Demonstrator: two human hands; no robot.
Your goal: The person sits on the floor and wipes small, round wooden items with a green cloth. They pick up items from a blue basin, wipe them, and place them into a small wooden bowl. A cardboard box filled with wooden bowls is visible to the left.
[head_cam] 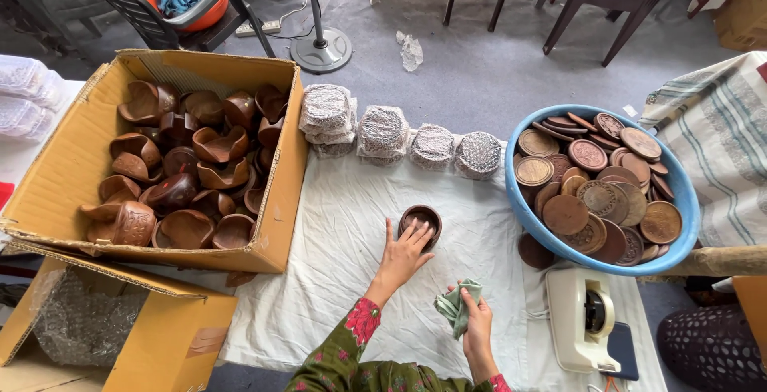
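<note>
My left hand (402,253) reaches forward with fingers spread and its fingertips on the near rim of a small dark wooden bowl (421,220). The bowl stands upright on a white cloth (335,240). My right hand (478,320) is closer to me and grips a crumpled pale green cloth (452,306). Both sleeves are green with pink flowers.
A cardboard box (76,152) of dark wooden holders is at left, a blue tub (679,224) of round carved wooden discs at right. Several wrapped stacks (383,132) line the cloth's far edge. A white tape dispenser (582,320) sits near right; chairs and a fan base stand beyond.
</note>
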